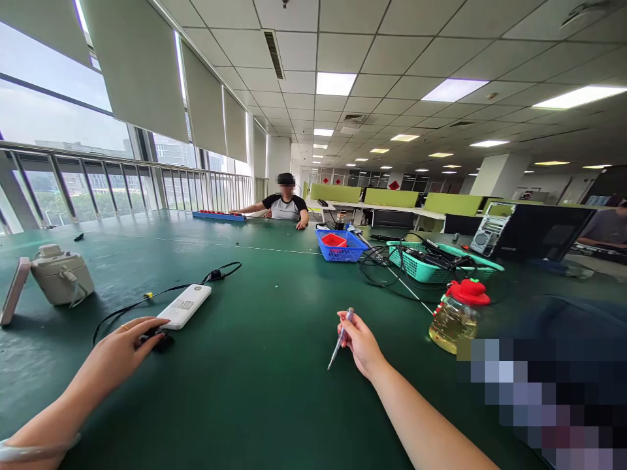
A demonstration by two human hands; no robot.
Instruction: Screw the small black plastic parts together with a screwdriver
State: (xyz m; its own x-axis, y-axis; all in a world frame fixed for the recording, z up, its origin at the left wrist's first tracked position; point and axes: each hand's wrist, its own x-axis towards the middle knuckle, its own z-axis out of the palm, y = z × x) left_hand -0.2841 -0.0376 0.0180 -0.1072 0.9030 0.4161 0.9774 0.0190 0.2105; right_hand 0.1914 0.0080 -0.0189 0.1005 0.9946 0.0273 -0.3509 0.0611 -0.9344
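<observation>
Between the fingers and thumb of my right hand is a slim screwdriver with a pale handle, its metal tip slanting down to the left, close above the green table. My left hand closes its fingers on a small black object, partly hidden, whose kind I cannot make out. Just beyond those fingertips lies a white power bank with printed text on top. A black cable with a yellow tag curves behind the power bank.
To the left stand a beige bottle and a pink phone-like slab. A red-lidded jar, a teal basket of cables and a blue basket occupy the right. Across the table, a person sits by a blue tray.
</observation>
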